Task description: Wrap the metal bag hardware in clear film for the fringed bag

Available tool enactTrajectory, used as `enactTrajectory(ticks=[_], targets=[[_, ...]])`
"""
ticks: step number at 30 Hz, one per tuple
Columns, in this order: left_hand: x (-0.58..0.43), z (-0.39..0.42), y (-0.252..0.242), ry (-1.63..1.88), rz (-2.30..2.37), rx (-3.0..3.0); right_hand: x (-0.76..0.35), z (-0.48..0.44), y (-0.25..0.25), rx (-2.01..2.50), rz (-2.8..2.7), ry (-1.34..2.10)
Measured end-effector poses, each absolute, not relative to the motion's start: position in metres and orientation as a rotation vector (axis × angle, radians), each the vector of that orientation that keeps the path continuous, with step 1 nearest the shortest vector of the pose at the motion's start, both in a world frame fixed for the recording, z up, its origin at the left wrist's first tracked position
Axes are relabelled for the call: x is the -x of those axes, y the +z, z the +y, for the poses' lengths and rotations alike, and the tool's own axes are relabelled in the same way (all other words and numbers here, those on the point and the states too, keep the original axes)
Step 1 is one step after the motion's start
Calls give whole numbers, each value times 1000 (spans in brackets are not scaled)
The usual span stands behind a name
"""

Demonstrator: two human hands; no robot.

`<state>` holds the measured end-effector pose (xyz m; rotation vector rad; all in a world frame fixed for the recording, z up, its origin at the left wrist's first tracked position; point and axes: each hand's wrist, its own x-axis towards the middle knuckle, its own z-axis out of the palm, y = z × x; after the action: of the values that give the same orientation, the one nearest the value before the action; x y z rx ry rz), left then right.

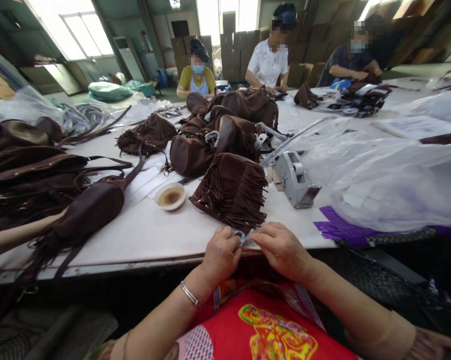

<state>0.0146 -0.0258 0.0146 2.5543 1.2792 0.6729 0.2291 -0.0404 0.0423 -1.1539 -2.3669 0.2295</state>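
Observation:
My left hand and my right hand meet at the table's front edge, both with fingers closed. Pinched between them is a small crumpled piece of whitish, see-through wrap; its exact kind is hard to make out. Just beyond my fingertips lies a dark brown fringed bag, its lower edge close to the wrap. Whether the wrap is joined to the bag cannot be seen. A small white dish with brownish liquid sits left of that bag, and a grey tape dispenser stands to its right.
More brown bags are heaped behind. At left, another person's arm reaches to a brown bag over the edge. Clear plastic sheeting and purple tape cover the right side. Several masked people work across the table.

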Motion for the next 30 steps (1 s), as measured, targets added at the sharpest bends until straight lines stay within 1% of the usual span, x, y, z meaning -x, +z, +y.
enactTrajectory(ticks=[7,12,20,26,30], targets=[[-13,-29,11,713,1255,-2612,-201,-20,49,1427,-2780,283],[-5,-27,23,574,1233,-2550,-208,-15,48,1349,-2838,185],[2,-13,38,287,1140,-2529,-210,-20,32,1234,-2761,74],[2,-12,27,411,1039,-2627,-209,-23,31,1251,-2729,4],[0,-12,15,506,1103,-2630,-204,-16,39,1266,-2748,-5]])
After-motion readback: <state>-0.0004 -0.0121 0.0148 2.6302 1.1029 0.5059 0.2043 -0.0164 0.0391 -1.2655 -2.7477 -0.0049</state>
